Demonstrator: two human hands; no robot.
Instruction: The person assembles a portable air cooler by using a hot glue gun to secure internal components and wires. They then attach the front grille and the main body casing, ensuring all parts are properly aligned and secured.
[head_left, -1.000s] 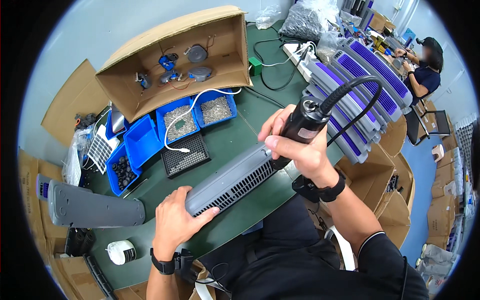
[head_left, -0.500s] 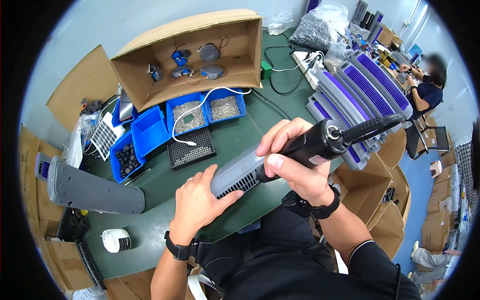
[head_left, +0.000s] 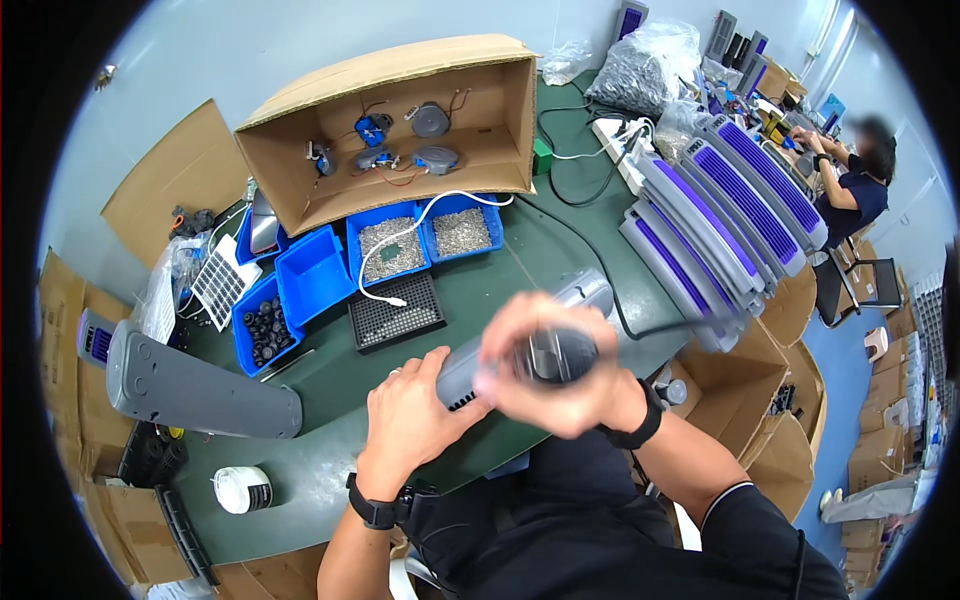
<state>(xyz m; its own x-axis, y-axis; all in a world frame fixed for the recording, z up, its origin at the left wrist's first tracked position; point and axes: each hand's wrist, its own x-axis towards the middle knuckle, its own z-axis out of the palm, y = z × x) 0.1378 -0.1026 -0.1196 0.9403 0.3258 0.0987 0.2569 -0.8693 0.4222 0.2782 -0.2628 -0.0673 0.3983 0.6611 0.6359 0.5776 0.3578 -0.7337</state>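
Note:
A grey slotted plastic housing lies in front of me on the table. My left hand rests on its near end, thumb on one side and fingers on the other, steadying it. Wrapped round a black corded electric screwdriver is my right hand, smeared by motion above the middle of the housing. The tool stands nearly upright and hides its own tip. To the left, another grey housing lies on the table near a white tub.
Blue bins of screws and black parts stand below an open carton with small motors. A black perforated tray is before them. Purple-and-grey housings are stacked at right, near cartons. A person sits far right.
My right hand has moved left and down with the screwdriver, which has swung from slanted to nearly upright over the housing. My left hand stays on the housing.

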